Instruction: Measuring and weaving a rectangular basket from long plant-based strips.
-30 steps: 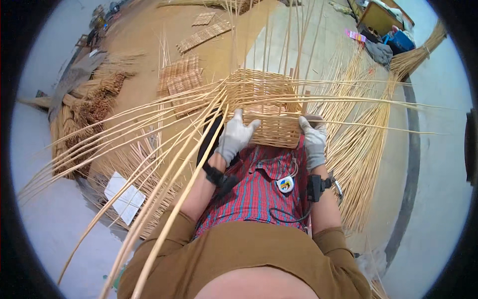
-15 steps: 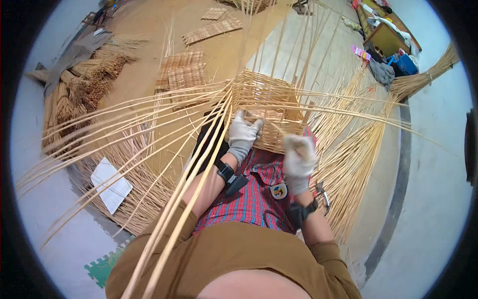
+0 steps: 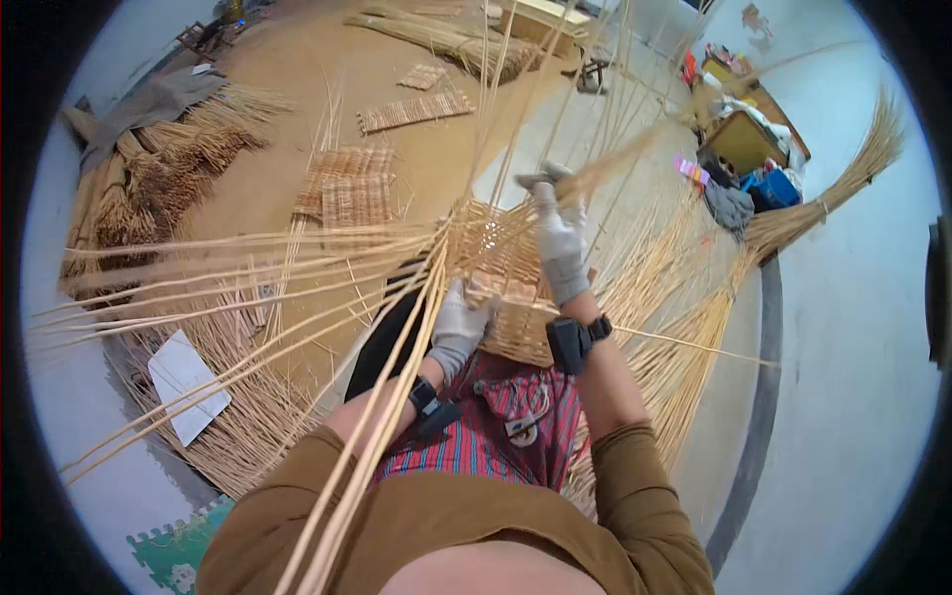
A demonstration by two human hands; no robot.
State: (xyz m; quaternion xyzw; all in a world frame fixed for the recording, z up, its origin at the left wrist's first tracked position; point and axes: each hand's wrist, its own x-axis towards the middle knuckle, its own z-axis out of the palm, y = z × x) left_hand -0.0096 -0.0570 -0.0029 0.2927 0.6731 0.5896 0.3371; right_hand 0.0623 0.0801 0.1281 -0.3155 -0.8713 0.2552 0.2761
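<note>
A half-woven willow basket (image 3: 519, 335) rests on the checked cloth (image 3: 466, 456) over my lap, long rods (image 3: 352, 297) fanning from it, some upright. My gloved left hand (image 3: 461, 327) grips the basket's near left wall. My gloved right hand (image 3: 560, 233) is raised above the basket's right side, closed on willow rods that blur with motion toward the upper right. A tape measure (image 3: 521, 428) with a cord lies on the cloth below the basket.
Woven panels (image 3: 352, 208) lie ahead on the brown floor covering. Willow bundles (image 3: 169, 169) line the left; loose rods (image 3: 664, 337) and a tied bundle (image 3: 823, 203) lie right. A wooden piece of furniture (image 3: 739, 139) holds clutter. A white sheet (image 3: 183, 382) lies lower left.
My right hand has lifted from low beside the basket to above it, sweeping rods upward. My left hand stays on the basket wall, which now sits lower in view as the camera has shifted.
</note>
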